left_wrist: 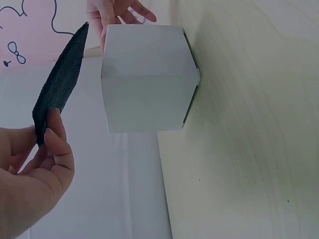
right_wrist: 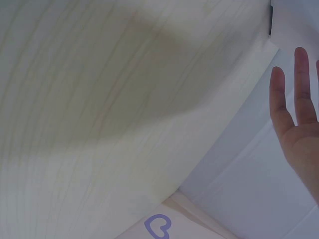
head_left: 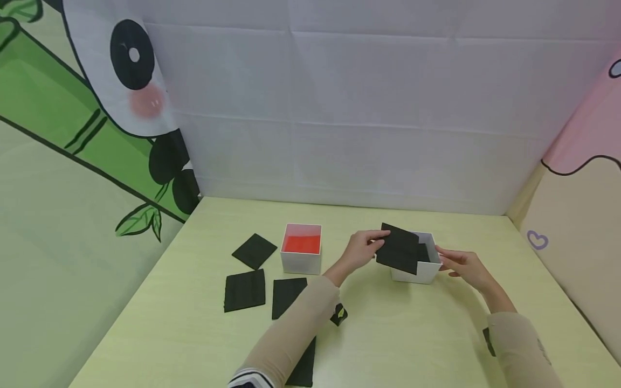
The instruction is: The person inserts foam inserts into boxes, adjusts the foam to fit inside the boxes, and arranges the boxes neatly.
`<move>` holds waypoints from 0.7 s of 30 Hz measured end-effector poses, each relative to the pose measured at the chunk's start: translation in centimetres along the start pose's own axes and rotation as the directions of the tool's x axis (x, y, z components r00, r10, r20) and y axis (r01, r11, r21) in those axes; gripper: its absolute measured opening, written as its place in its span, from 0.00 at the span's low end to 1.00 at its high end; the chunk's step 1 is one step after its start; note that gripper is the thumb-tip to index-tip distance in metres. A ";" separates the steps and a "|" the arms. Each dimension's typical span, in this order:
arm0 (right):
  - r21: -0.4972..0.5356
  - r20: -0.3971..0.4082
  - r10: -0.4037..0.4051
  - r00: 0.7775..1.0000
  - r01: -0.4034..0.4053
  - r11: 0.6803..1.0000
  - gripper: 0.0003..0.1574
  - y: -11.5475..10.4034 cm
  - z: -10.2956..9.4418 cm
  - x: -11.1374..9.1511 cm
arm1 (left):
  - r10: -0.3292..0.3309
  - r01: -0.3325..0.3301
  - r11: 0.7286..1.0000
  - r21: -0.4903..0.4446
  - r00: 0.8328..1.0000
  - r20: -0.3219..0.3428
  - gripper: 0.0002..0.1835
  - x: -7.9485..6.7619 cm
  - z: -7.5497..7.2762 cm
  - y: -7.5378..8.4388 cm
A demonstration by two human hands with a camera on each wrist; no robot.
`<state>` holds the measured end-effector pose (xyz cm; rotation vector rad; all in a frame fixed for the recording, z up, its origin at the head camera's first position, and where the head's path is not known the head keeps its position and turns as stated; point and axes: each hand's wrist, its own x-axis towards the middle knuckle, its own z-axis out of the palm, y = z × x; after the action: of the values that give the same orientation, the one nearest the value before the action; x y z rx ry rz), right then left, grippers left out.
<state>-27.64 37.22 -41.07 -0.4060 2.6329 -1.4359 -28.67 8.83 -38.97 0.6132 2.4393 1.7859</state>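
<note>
My left hand pinches a black cloth square by its left edge between thumb and fingers. The square hangs tilted in front of an open white box, partly covering it in the head view; in the left wrist view the cloth stands apart from the box, over the rim side. My right hand holds the box at its right rim with thumb and index finger. Its other fingers stick out fairly straight in the right wrist view. A dark piece shows inside the box.
Left of the hands stands another white box with red inside. Several black squares, one a diamond-turned square, lie to the left. A small black piece with a yellow-green mark lies beside my left sleeve. A white curtain borders the back.
</note>
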 end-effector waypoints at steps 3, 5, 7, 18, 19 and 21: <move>0.006 -0.004 0.001 1.000 -0.001 1.000 0.29 0.0 0.0 -0.1 | 0.002 -0.002 1.000 -0.007 1.000 -0.022 0.16 0.6 0.6 0.0; 0.009 -0.008 -0.001 1.000 0.001 1.000 0.29 0.1 0.0 -0.1 | 0.008 -0.008 1.000 -0.007 0.999 -0.043 0.16 1.0 0.9 -0.1; 0.014 -0.014 -0.003 1.000 0.004 1.000 0.28 0.1 0.1 -0.2 | 0.010 -0.010 1.000 -0.002 0.998 -0.067 0.16 1.4 1.2 -0.2; 0.017 -0.019 -0.014 1.000 0.014 1.000 0.29 0.0 0.2 -0.3 | -0.027 0.029 0.999 0.014 0.992 -0.120 0.15 3.0 2.5 -0.6; 0.016 -0.018 -0.016 1.000 0.016 1.000 0.29 0.0 0.1 -0.3 | -0.029 0.031 0.999 0.014 0.992 -0.121 0.15 3.2 2.6 -0.6; 0.020 -0.019 -0.019 1.000 0.019 1.000 0.29 -0.1 0.1 -0.3 | -0.048 0.050 0.999 0.011 0.992 -0.118 0.15 3.5 2.9 -0.5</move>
<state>-27.26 37.17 -41.06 -0.4179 2.6342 -1.4781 -31.22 12.51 -39.76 0.4570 2.5201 1.8387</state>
